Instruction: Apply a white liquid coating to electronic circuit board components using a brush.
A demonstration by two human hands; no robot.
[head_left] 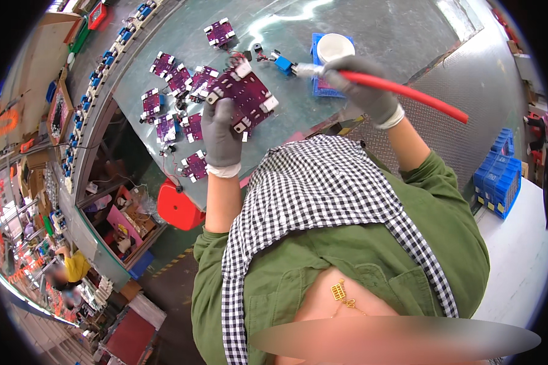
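Note:
My left hand (221,135), in a grey glove, grips a purple circuit board (247,96) with white connectors at its corners. The board is tilted above the table. In my gloved right hand (366,91) is a red-handled tool (417,94) with a pale, brush-like end, blurred and pointing left. Just beyond that tip lies a small blue part (283,65) with wires running toward the board. Next to my right hand, a white tub (335,47) rests on a blue crate (326,91).
Several more purple boards (178,81) with wires lie at the left of the green table (286,125). A red stool (178,207) stands below its left edge. A rail of small blue parts (94,79) runs along the far left. Blue bins (499,179) sit at right.

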